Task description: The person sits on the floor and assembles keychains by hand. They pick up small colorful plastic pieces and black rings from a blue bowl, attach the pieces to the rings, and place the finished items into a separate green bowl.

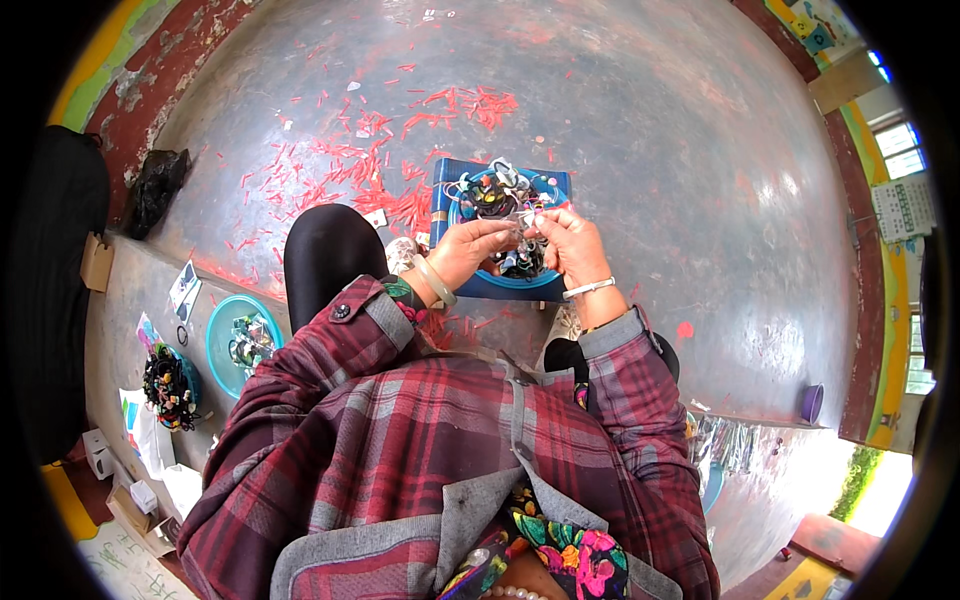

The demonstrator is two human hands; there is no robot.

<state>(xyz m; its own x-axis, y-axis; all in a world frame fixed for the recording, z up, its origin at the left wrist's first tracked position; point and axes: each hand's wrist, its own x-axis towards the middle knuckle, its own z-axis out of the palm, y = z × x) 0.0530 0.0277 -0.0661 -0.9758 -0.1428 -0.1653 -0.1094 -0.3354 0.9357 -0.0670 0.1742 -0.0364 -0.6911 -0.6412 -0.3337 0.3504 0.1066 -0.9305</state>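
My left hand [472,252] and my right hand [575,248] meet fingertip to fingertip above a blue basin [549,187]. Both are closed in a pinch. Something small, pale and partly see-through shows between them, too small to name. The basin holds a heap of black, white and coloured bands [497,192] that look like hair ties. It rests on a dark blue square stool or box [442,175] between my knees. My hands hide part of the heap.
Red strips [385,175] litter the floor ahead and to the left. On my left are a turquoise basin [216,335] with shiny packets and a pile of dark bands [170,388]. A purple tub [812,402] stands at the far right.
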